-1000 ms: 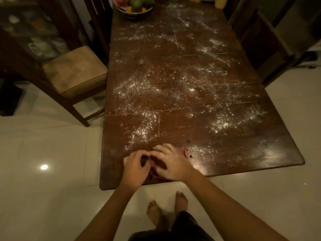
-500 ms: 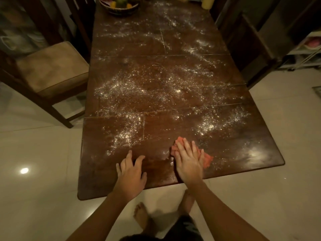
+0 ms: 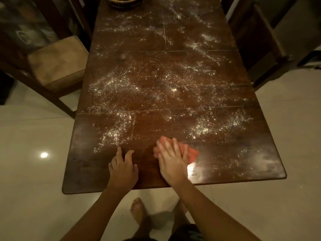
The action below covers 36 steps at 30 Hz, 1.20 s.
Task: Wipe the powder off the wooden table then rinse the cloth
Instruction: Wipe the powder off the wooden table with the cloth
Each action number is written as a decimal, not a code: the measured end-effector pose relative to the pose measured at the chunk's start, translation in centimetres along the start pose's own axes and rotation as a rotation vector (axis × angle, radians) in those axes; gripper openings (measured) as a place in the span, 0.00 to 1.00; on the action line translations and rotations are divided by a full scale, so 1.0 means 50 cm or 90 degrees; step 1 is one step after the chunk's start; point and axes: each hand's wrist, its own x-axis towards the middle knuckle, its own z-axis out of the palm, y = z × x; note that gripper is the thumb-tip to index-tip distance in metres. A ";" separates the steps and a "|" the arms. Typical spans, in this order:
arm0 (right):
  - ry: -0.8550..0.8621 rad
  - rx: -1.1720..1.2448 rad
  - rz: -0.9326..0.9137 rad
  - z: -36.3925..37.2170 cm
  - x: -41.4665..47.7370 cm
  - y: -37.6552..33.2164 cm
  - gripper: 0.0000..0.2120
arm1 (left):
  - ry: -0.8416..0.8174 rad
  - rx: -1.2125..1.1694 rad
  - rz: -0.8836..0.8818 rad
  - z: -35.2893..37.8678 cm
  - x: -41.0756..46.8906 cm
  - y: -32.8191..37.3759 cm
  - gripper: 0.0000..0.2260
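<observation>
At 6 o'clock in the view, 2 bare forearms reach up from the lower edge over the pale tiled floor [image 3: 31, 188]. 1 bare foot [image 3: 138, 208] shows plainly there; a second is mostly hidden behind the right forearm.

The near edge of the dark wooden counter [image 3: 86, 164] runs across just beyond, with rounded corners at 7 and 5 o'clock. The left hand [image 3: 122, 168] rests flat on bare wood close to that edge, fingers spread and released, holding nothing. Just beside it, at its 3 o'clock, the right hand [image 3: 172, 160] lies with straight fingers pressed flat on 1 orange-pink cloth [image 3: 191, 152]. The cloth lies on the counter near the near edge, about mid-width. It pokes out past the fingertips at 12 o'clock and past the palm at 3 o'clock, and its middle is hidden under the hand. A patch of glare sits on the wood at the right wrist's 3 o'clock.

White powder [image 3: 121, 87] is scattered from just beyond the hands to the far end, thickest in a band across the middle. The near-left corner carries little.

Floor lies open along both long sides, at 8 o'clock with 1 bright light reflection, and at 4 o'clock. 1 chair [image 3: 57, 61] with a tan cushion stands just beside the left edge at 10 o'clock. At 2 o'clock a dark wooden frame [image 3: 260, 40] is too dim to identify. At 12 o'clock 1 bowl [image 3: 123, 1] is cut off by the top edge, its contents hard to make out.
</observation>
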 end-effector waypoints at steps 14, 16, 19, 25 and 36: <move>0.062 -0.033 0.151 -0.083 -0.147 0.319 0.25 | -0.078 0.042 0.237 0.080 -0.032 0.250 0.22; 0.004 -0.071 -0.055 -0.095 -0.175 0.365 0.24 | -0.094 0.109 0.290 0.108 -0.025 0.292 0.24; -0.016 -0.121 -0.122 -0.140 -0.208 0.492 0.25 | -0.108 0.217 0.332 0.127 -0.015 0.343 0.26; 0.105 -0.038 0.301 -0.132 -0.132 0.502 0.25 | -0.160 0.339 0.323 0.163 0.000 0.383 0.30; 0.103 -0.006 0.316 -0.150 -0.094 0.586 0.25 | -0.120 0.288 0.329 0.198 0.010 0.344 0.28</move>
